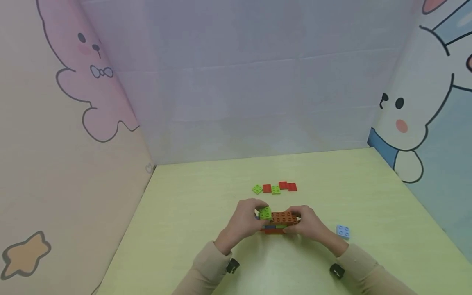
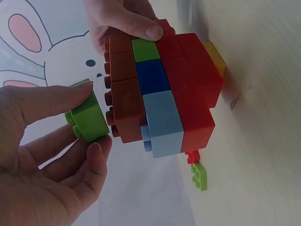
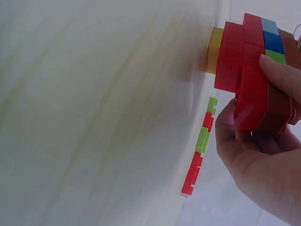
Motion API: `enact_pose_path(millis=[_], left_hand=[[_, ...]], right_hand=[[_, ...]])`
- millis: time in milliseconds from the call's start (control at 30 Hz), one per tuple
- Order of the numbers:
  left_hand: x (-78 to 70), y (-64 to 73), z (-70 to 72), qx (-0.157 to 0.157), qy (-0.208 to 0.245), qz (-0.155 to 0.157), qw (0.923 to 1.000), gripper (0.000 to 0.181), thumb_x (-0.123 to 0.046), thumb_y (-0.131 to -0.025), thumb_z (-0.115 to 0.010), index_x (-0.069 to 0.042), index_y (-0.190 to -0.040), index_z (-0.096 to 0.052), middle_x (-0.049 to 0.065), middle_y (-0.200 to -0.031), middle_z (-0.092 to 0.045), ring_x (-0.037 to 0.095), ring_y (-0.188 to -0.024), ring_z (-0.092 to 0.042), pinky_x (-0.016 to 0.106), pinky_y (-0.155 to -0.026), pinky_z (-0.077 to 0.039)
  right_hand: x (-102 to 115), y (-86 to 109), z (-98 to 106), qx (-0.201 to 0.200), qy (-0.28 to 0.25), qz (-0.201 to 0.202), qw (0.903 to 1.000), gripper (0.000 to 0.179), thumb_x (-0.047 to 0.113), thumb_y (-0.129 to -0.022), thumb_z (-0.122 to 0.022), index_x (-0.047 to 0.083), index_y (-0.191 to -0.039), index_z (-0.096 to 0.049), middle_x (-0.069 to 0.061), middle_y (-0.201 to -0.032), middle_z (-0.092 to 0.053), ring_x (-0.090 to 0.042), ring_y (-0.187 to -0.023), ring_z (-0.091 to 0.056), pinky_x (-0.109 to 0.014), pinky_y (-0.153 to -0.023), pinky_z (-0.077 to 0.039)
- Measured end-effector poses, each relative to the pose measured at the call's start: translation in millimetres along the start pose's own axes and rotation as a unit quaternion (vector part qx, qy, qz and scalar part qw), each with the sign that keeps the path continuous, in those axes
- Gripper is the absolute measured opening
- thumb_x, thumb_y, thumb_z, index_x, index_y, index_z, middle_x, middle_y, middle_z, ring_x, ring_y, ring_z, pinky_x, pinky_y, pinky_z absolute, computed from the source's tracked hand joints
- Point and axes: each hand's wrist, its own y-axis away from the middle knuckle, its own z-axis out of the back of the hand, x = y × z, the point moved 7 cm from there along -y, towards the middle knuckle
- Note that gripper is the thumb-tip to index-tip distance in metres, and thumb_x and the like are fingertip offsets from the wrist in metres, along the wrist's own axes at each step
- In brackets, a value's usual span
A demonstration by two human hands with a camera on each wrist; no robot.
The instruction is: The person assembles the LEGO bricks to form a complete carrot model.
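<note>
My left hand [image 1: 241, 218] pinches a green building brick [image 2: 92, 118] between thumb and fingers. In the left wrist view this brick is apart from the stack, just off the studs of its top brown layer [image 2: 126, 96]. My right hand [image 1: 309, 223] grips the other end of the stack, thumb on its side and fingers around the end. The stack has a yellow brick [image 3: 214, 51] at the bottom, red bricks [image 2: 195, 92] above, then light blue [image 2: 164, 125], dark blue [image 2: 153, 76] and green bricks under the brown ones.
Beyond the hands, thin red plates [image 1: 292, 187] and green plates [image 1: 257, 189] lie in a row on the pale table [image 1: 191, 192]. A light blue brick [image 1: 343, 232] lies to the right of my right hand. Printed panels stand around the back and sides.
</note>
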Motion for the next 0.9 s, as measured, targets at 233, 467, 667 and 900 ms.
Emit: enact_pose_path(millis=[233,467,667,900], left_hand=[[-2.3,-2.5,-7.1,0.011,-0.002,-0.007,0.9999,0.032,-0.006,-0.076,-0.079,-0.004,-0.106,-0.071,-0.003,-0.097,-0.064,0.01,-0.079,-0.057,0.018,-0.06,-0.046],[-0.5,-4.0,-11.5,0.014,0.011,-0.016,0.9997,0.034,-0.006,-0.076,-0.079,-0.002,-0.109,-0.07,-0.001,-0.098,-0.065,0.012,-0.078,-0.058,0.018,-0.061,-0.046],[1.4,-5.3,-14.0,0.017,0.013,-0.028,0.9994,0.031,-0.006,-0.077,-0.078,-0.006,-0.108,-0.071,-0.003,-0.097,-0.066,0.009,-0.073,-0.058,0.017,-0.059,-0.046],[3.4,-5.9,-18.2,0.039,0.012,-0.031,0.9987,0.028,-0.008,-0.08,-0.077,-0.008,-0.107,-0.072,-0.006,-0.095,-0.066,0.006,-0.073,-0.056,0.018,-0.061,-0.046]], right_hand=[[-1.6,0.0,0.0,-0.003,0.003,-0.001,1.0,0.033,0.012,-0.07,-0.085,0.011,-0.1,-0.07,0.003,-0.094,-0.065,-0.018,-0.089,-0.058,-0.04,-0.079,-0.046],[-1.4,-0.5,-0.3,0.0,0.001,0.001,1.0,0.032,0.013,-0.071,-0.085,0.013,-0.099,-0.07,0.004,-0.094,-0.065,-0.018,-0.089,-0.058,-0.04,-0.08,-0.046],[0.0,0.0,0.4,-0.001,0.003,0.004,1.0,0.032,0.013,-0.07,-0.085,0.012,-0.099,-0.07,0.004,-0.093,-0.065,-0.018,-0.088,-0.058,-0.04,-0.079,-0.047],[2.2,0.3,-0.1,0.001,0.003,0.006,1.0,0.031,0.012,-0.071,-0.085,0.012,-0.098,-0.07,0.003,-0.093,-0.065,-0.018,-0.088,-0.058,-0.04,-0.079,-0.047]])
